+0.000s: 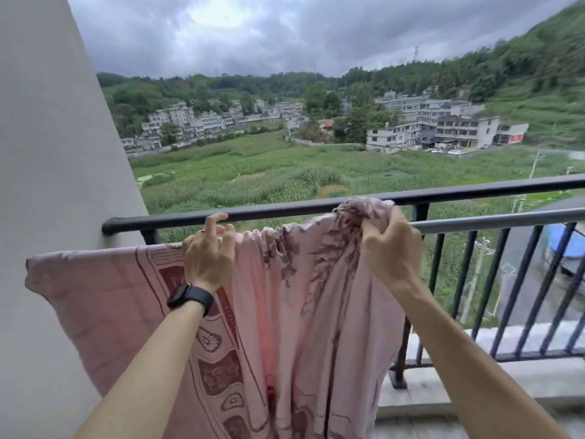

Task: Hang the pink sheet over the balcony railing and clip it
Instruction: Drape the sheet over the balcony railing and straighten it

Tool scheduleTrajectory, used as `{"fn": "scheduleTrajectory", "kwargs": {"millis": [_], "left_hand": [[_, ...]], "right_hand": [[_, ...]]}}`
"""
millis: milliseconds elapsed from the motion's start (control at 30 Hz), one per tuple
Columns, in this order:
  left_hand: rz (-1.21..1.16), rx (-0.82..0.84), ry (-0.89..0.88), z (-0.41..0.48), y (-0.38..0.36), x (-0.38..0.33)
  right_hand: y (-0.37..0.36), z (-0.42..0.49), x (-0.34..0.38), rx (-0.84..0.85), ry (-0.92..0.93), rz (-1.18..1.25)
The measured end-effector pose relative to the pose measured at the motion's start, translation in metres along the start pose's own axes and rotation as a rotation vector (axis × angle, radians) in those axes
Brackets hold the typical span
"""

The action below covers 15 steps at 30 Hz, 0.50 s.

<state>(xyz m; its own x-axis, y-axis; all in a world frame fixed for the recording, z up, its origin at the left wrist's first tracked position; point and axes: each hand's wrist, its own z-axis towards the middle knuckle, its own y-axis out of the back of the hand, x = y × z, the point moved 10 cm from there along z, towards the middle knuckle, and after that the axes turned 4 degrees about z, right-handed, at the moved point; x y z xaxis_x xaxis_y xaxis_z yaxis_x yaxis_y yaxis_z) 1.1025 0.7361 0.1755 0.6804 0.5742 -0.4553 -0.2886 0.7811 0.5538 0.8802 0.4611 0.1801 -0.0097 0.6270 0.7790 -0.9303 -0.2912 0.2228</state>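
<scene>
2 hands (pixel 209 255) (pixel 391 248) on 1 pink sheet (pixel 300 312)

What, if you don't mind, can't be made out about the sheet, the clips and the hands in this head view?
- Clips: none visible; any would be hidden by the sheet or out of frame.
- Sheet's lower edge: cut off by the bottom of the frame.
- What carries the sheet's left part: hidden under the cloth.
- Right hand fingertips: buried in bunched cloth.
- Left hand grip: fingers curl over the hem, hiding it.
</scene>
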Motion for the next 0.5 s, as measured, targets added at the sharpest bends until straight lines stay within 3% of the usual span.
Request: {"fn": "scheduleTrajectory", "kwargs": {"millis": [100,233,367,500], "left_hand": [[0.075,-0.009,0.031,0.003,0.002,0.006],[0.324,-0.02,0.003,0.002,-0.002,0.002],[0.452,0.0,0.049,0.003,-0.015,-0.001],[0.468,0.003,0.043,0.002,-0.018,-0.007]], "right_hand": [[0.066,0.036,-0.046,-0.164,-0.143,-0.059],[0.12,0.041,-0.102,-0.124,-0.311,-0.47],[0.11,0.03,-0.073,-0.148,-0.048,-0.605],[0.028,-0.002,-0.013,0.025,0.28,-0.508]]}}
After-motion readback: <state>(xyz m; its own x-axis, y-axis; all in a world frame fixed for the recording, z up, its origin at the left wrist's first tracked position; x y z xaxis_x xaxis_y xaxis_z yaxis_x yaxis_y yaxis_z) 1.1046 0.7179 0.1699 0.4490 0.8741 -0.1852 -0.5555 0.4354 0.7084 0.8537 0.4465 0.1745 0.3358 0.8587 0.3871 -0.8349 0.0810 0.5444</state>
